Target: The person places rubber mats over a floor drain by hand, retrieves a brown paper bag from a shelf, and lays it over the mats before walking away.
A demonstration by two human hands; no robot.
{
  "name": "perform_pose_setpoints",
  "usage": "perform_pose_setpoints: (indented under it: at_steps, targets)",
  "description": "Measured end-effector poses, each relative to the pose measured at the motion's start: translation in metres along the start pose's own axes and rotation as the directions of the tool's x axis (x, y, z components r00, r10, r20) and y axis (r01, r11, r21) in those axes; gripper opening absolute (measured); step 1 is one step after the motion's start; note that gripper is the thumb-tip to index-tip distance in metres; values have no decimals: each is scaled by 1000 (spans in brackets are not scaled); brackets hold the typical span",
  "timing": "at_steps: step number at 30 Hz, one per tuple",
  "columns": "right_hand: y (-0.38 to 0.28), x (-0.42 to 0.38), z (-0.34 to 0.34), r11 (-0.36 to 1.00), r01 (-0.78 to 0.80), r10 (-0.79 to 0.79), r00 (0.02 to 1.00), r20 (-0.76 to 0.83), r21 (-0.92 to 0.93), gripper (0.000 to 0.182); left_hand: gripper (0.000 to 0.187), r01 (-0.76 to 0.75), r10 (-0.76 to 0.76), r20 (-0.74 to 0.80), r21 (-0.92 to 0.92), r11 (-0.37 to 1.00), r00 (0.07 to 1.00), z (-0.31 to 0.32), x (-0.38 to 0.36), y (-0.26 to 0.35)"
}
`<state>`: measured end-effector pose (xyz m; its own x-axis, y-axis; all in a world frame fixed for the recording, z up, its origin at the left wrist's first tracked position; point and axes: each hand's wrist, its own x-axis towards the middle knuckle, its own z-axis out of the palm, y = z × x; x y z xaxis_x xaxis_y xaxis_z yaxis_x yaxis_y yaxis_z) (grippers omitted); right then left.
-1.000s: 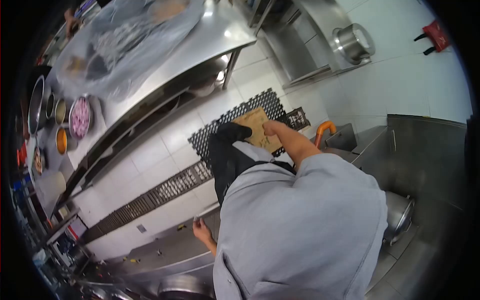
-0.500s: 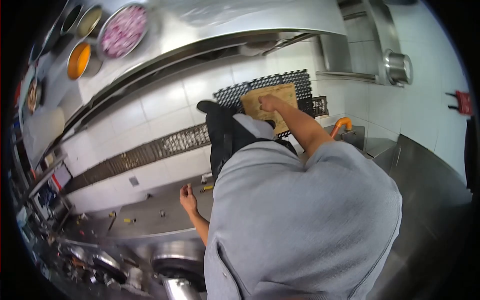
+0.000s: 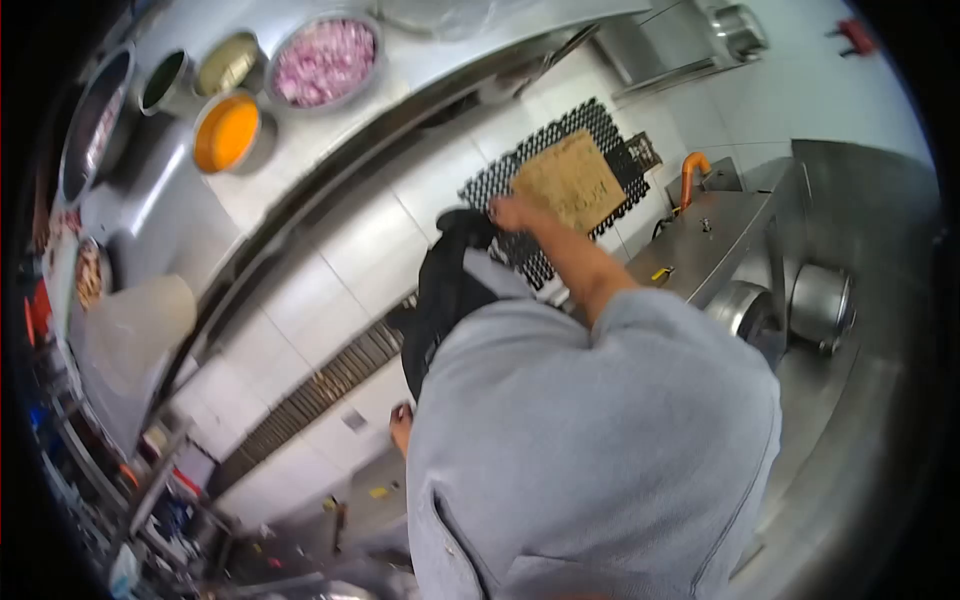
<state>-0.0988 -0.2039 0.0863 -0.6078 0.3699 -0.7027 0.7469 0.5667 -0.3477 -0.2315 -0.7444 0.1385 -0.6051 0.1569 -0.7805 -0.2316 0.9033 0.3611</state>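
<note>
The person stands over the tiled kitchen floor in a grey jacket, and the right hand is stretched out ahead, held above the near corner of a flat piece of brown cardboard. The cardboard lies on a black perforated floor mat, which I take as my landmark. Whether the fingers are pinching the cardboard's edge or only curled loosely over it I cannot tell; they look half bent. A black shoe is planted at the mat's near edge, just beside that hand. The left hand hangs low, well apart from the mat on its near side, mostly hidden by the jacket, fingers apparently curled but not clearly shown. Beyond the mat runs a long steel counter carrying a bowl of chopped pink onion and a bowl of orange sauce. To the mat's right stands a steel unit with an orange pipe. I judge the reach toward the cardboard is the step in hand; the next move calls for a firm hold on its edge.
</note>
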Motion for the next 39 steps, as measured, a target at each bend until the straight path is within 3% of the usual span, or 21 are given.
perform_pose_setpoints:
  at_steps: [1, 2, 5, 7, 9, 13, 14, 17, 21, 22, 23, 24, 26, 29, 31, 33, 34, 36, 37, 38, 39]
  targets:
    - [8, 7, 17, 995, -96, 96, 995, 0, -19, 29, 38, -24, 11, 71, 177, 984, 997, -22, 46, -27]
    - [-9, -21, 22, 985, -167, 170, 980, -102, 42, 30, 39, -217, 217, -36, -8, 976, 976, -57, 43, -7]
    - [-54, -79, 49, 967, -193, 201, 979, -26, 167, 34, 36, -284, 314, -112, 224, 932, 943, -142, 106, -19]
    - [-77, -102, 65, 970, -135, 147, 988, -46, 201, 35, 37, -454, 471, -42, 207, 867, 881, -200, 130, -5]
    - [-83, -90, 109, 935, -314, 315, 949, 17, 163, 35, 37, -302, 328, -96, 218, 928, 940, -242, 203, -11]
    - [-122, -76, 132, 904, -366, 340, 929, 145, 223, 31, 35, -392, 393, -140, 32, 919, 909, -289, 197, 63]
    - [-134, -64, 133, 953, -297, 291, 952, 92, 63, 32, 34, -402, 395, -134, -31, 915, 909, -291, 201, 69]
    - [-175, -17, 137, 963, -248, 255, 965, -59, 110, 32, 32, -392, 385, -103, -55, 918, 917, -308, 220, 52]
    - [-259, 31, 113, 996, -51, 54, 998, -40, 73, 34, 38, -160, 153, -49, -211, 964, 987, -340, 193, -50]
    - [-270, 61, 117, 992, 124, -124, 990, -65, -9, 37, 41, -93, 74, -95, -212, 973, 993, -346, 185, -76]
    - [-287, 90, 119, 989, 149, -148, 987, -56, 14, 41, 45, -136, 123, -143, -80, 988, 982, -359, 171, -97]
    - [-313, 110, 109, 984, 162, -156, 985, 77, -71, 44, 49, 30, -61, -247, -128, 991, 967, -364, 157, -116]
    - [-370, 129, 95, 960, 258, -250, 965, 78, -108, 47, 50, 100, -148, -355, -151, 983, 923, -367, 160, -191]
    - [-449, 154, 93, 956, 287, -267, 936, 230, -59, 31, 47, 122, -369, -458, -484, 867, 808, -363, 132, -203]
    - [-462, 205, 115, 836, 543, -500, 813, 298, -78, 34, 46, 134, -521, -361, -710, 692, 773, -358, 127, -200]
    - [-499, 220, 122, 770, 600, -535, 793, 293, -219, 32, 42, 63, -591, -250, -887, 457, 767, -359, 140, -211]
    - [-572, 182, 107, 862, 397, -303, 902, 306, -315, 28, 41, 26, -623, -214, -935, 353, 752, -331, 146, -228]
    - [-611, 193, 117, 903, 315, -216, 920, 327, -292, 28, 40, 121, -508, -283, -772, 624, 813, -262, 166, -280]
    - [-640, 190, 127, 946, 201, -100, 927, 361, -254, 29, 43, 284, -528, -122, -731, 621, 840, -227, 180, -311]
    - [-663, 215, 145, 942, 212, -107, 924, 366, -262, 29, 49, 332, -608, 25, -854, 399, 794, -184, 194, -340]
    - [-669, 259, 163, 821, 409, -179, 847, 500, -399, 30, 47, 361, -468, 31, -682, 636, 883, -183, 185, -363]
